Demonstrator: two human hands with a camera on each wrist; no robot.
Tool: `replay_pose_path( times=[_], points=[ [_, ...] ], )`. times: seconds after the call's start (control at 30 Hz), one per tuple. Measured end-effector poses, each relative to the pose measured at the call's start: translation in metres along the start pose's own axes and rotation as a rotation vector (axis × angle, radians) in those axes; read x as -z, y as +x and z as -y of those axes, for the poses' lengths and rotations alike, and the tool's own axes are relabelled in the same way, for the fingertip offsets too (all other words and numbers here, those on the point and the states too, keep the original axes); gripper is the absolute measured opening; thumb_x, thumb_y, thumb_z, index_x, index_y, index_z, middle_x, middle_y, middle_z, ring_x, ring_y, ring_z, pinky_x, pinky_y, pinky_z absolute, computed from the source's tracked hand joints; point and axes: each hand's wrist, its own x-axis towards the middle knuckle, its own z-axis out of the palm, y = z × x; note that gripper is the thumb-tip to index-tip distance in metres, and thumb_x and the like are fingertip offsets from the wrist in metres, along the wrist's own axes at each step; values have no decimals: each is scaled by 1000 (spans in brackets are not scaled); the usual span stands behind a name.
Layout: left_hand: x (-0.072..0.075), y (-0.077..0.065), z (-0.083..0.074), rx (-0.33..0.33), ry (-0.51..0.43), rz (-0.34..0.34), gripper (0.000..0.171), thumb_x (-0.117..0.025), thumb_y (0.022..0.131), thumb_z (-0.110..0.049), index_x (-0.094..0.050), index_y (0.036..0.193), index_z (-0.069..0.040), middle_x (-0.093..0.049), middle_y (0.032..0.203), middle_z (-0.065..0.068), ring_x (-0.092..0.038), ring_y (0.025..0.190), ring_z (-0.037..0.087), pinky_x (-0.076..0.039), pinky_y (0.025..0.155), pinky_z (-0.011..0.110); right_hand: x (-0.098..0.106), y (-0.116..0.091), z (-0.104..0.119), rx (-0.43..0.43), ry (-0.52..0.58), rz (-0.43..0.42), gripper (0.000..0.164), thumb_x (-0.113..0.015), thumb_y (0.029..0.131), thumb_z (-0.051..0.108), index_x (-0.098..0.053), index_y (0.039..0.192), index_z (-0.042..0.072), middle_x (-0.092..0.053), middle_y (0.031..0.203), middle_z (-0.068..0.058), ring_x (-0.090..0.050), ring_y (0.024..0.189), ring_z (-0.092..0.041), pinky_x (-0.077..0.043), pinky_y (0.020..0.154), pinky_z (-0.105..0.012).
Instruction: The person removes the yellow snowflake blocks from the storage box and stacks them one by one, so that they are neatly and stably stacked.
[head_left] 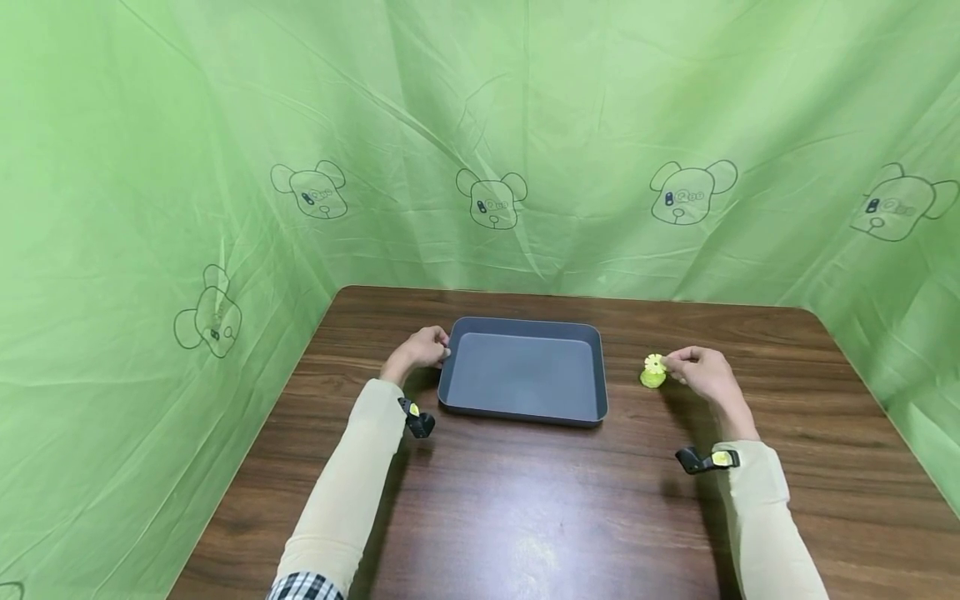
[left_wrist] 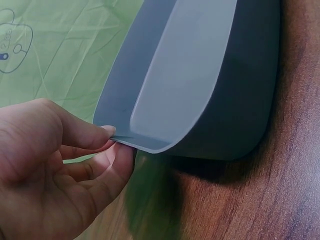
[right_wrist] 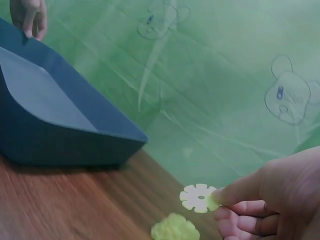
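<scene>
A dark grey rectangular tray (head_left: 525, 375) with raised walls is on the wooden table. Its left rim is pinched between the thumb and fingers of my left hand (head_left: 423, 348), seen close up in the left wrist view at the tray's rim (left_wrist: 157, 151). To the right of the tray, my right hand (head_left: 703, 372) pinches a flat, pale yellow, flower-shaped disc (right_wrist: 200, 198) with notched edges and a hole in its middle. Just below that disc lies a crumpled-looking yellow-green lump (head_left: 652, 379); its exact kind is unclear.
The brown wooden table (head_left: 525, 500) has rounded far corners. Green cloth (head_left: 570, 100) printed with bear heads hangs behind it and along its sides. A black strap (head_left: 416, 418) is worn on the left wrist and another strap (head_left: 708, 460) on the right.
</scene>
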Motion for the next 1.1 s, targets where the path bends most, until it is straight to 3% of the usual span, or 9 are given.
replay_pose_path(
  times=[0.17, 0.37, 0.53, 0.73, 1.1],
  points=[
    [0, -1, -1, 34, -16, -4, 14, -54, 92, -1, -51, 105, 4, -53, 104, 17, -64, 87, 25, -58, 80, 33, 1, 6, -16, -18, 11, 32, 40, -60, 93, 28, -60, 111, -7, -67, 83, -5, -60, 72, -9, -51, 65, -24],
    [0, -2, -1, 11, -4, 0, 10, -53, 91, 0, -50, 101, 3, -53, 97, 15, -64, 79, 22, -58, 73, 30, -2, 12, -26, -41, 44, 50, 40, -60, 93, 27, -59, 113, -8, -65, 84, -1, -59, 70, -4, -52, 64, -20],
    [-1, -1, -1, 23, 0, -15, 15, -53, 93, -1, -51, 107, 5, -53, 99, 13, -65, 86, 25, -58, 80, 33, -5, 14, -26, -46, 19, 41, 41, -60, 93, 29, -60, 114, -6, -66, 90, -5, -59, 73, -6, -51, 64, -20],
    [-1, -5, -3, 17, 18, -22, 15, -53, 93, -2, -50, 106, 4, -51, 97, 11, -64, 84, 24, -58, 78, 32, -6, 12, -24, -47, -16, 37, 39, -58, 94, 28, -61, 113, -6, -66, 92, -10, -59, 78, -12, -52, 66, -23],
    [-3, -5, -1, 22, 17, -25, 14, -53, 93, -2, -50, 106, 3, -53, 100, 13, -63, 83, 22, -58, 78, 32, -10, 10, -21, -76, -54, 20, 38, -57, 93, 28, -62, 113, -5, -65, 93, -12, -55, 77, -12, -47, 63, -22]
  ],
)
